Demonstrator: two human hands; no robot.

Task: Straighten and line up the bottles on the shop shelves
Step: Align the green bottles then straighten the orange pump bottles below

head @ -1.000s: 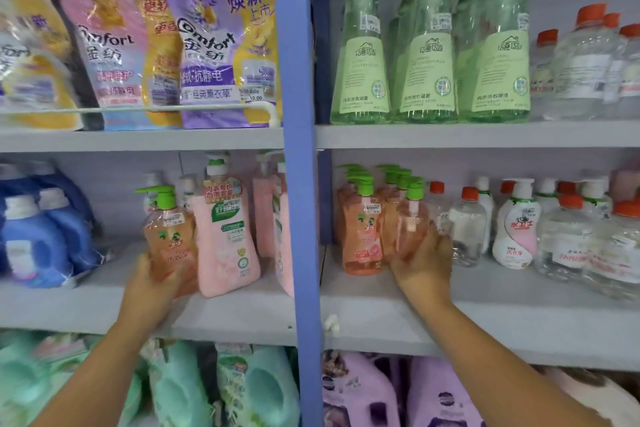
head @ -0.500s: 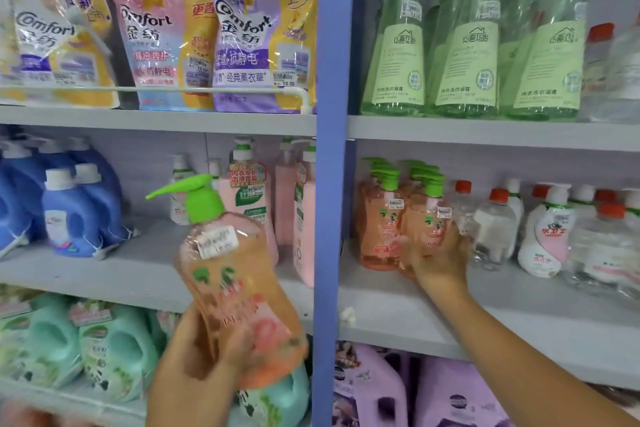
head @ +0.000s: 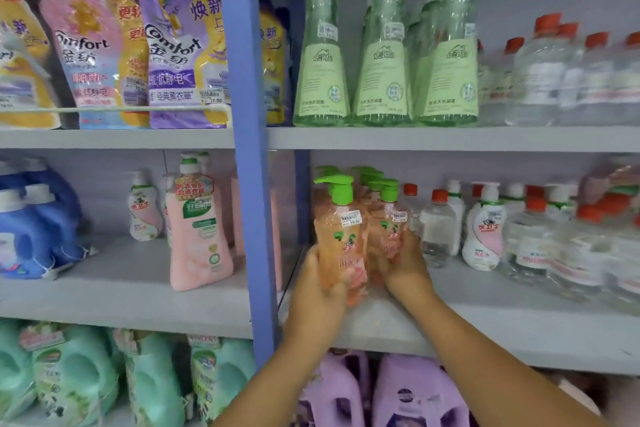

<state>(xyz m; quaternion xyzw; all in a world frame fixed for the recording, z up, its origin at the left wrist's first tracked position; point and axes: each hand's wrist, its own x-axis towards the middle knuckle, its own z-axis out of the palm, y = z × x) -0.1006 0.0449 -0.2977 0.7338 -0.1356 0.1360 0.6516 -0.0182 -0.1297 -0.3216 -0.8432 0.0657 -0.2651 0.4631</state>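
My left hand (head: 317,291) grips an orange pump bottle (head: 337,236) with a green pump top and a price sticker, held upright at the front left of the right-hand middle shelf (head: 485,322). My right hand (head: 401,262) is wrapped around a second orange pump bottle (head: 389,225) just to its right, in a cluster of the same orange bottles (head: 363,184) standing behind. The base of the left bottle is hidden by my fingers, so I cannot tell whether it rests on the shelf.
A blue upright post (head: 247,149) divides the two bays. Clear red-capped bottles (head: 438,225) and white pump bottles (head: 483,232) stand to the right. A pink bottle (head: 199,236) and blue jugs (head: 34,229) sit in the left bay. Tall green bottles (head: 381,45) stand above.
My left hand lifted the orange pump bottle out of the left bay, past the blue post, and brought it to the orange cluster in the right bay. My right hand stayed on its bottle.
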